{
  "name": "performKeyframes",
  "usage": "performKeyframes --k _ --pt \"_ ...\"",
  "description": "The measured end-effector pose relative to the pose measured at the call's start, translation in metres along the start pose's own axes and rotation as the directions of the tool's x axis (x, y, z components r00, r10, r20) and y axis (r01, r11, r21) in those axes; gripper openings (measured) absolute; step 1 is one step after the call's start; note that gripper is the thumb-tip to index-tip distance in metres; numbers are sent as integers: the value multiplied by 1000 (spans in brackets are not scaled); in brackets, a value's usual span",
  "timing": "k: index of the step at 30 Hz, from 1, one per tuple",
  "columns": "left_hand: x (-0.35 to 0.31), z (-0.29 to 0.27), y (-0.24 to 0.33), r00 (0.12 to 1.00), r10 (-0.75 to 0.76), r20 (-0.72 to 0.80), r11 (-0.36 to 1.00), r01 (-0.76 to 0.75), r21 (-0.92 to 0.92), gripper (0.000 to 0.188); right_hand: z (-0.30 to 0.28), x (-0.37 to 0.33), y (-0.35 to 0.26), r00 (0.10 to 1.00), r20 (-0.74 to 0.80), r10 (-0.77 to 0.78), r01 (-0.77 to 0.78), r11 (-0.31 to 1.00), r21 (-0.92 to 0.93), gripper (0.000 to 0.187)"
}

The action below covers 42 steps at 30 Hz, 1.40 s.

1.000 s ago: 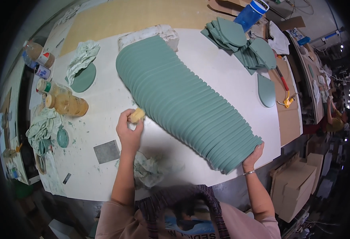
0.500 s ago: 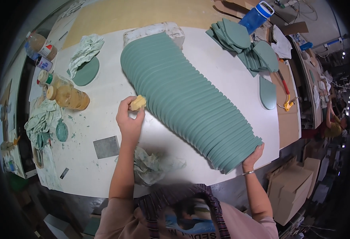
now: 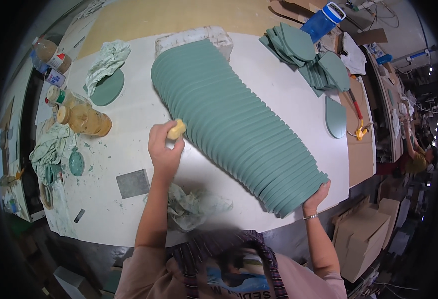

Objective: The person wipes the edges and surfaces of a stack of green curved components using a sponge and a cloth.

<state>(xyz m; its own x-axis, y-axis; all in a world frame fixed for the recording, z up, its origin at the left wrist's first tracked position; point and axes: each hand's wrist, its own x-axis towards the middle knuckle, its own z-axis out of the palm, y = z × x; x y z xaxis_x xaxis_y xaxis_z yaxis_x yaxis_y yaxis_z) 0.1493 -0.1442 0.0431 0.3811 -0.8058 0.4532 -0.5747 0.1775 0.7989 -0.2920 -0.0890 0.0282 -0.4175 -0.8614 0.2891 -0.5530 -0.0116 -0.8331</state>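
Observation:
A long row of teal green flat boards (image 3: 234, 119), stacked face to face on edge, lies diagonally across the white table (image 3: 124, 117). My left hand (image 3: 164, 147) holds a small yellow sponge (image 3: 176, 129) against the row's left side. At the row's near end my right hand (image 3: 317, 195) presses flat against the last board, fingers spread over it. A white block (image 3: 194, 36) backs the far end of the row.
A crumpled stained rag (image 3: 189, 204) and a grey square sheet (image 3: 132, 183) lie by my left arm. Jars and bottles (image 3: 82, 117) stand at the left. Loose teal boards (image 3: 309, 55) and a blue jug (image 3: 321, 21) sit at the back right. Cardboard boxes (image 3: 363, 234) stand below the table.
My left hand with the sponge has shifted slightly along the side of the row. My right hand stays pressed on the near end.

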Motion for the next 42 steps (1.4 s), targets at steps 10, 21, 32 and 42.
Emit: performKeyframes --k 10,21,32,42 --pt "-5 -6 8 993 -120 9 992 120 -43 36 -1 1 0 1000 22 -2 1 999 46 38" --pt "5 -4 25 999 11 34 999 -9 -46 34 -4 0 1 1000 25 -17 16 999 36 37" --pt "-24 0 11 996 45 81 998 -49 48 33 -2 1 -1 1000 24 -12 12 1000 15 35" --pt "-33 -6 20 993 -101 69 994 104 -46 36 -2 -1 2 998 41 -48 47 999 7 34"
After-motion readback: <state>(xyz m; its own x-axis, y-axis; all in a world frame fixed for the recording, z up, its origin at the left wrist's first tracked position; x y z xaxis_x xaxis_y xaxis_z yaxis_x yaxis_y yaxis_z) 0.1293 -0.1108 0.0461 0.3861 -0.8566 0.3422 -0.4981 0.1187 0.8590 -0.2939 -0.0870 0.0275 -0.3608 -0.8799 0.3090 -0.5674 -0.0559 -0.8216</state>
